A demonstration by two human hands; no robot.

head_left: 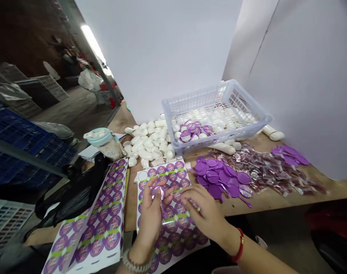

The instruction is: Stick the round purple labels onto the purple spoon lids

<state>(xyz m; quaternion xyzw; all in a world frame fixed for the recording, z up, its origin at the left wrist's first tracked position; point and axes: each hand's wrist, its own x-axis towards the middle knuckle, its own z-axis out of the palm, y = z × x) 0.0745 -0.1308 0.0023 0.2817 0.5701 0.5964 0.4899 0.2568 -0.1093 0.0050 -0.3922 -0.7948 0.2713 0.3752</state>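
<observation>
My left hand (150, 217) is closed around a purple round piece with a thin handle (158, 193), its pale, shiny face turned up. Close by on the right, my right hand (206, 215) has its fingers bent together in a pinch; whatever they hold, if anything, is hidden. Under both hands lies a sheet of round purple stickers (170, 222), with one blank circle in its top left corner. A pile of purple round pieces with handles (219, 175) sits just beyond my right hand, and one at its edge bears a printed sticker.
Behind the hands, white plastic pieces (150, 142) are heaped beside a pale plastic basket (213, 138) holding white and purple parts. Small clear packets (265, 169) spread to the right. More sticker sheets (105, 217), a lidded jar (109, 144) and a black bag (76, 194) are left.
</observation>
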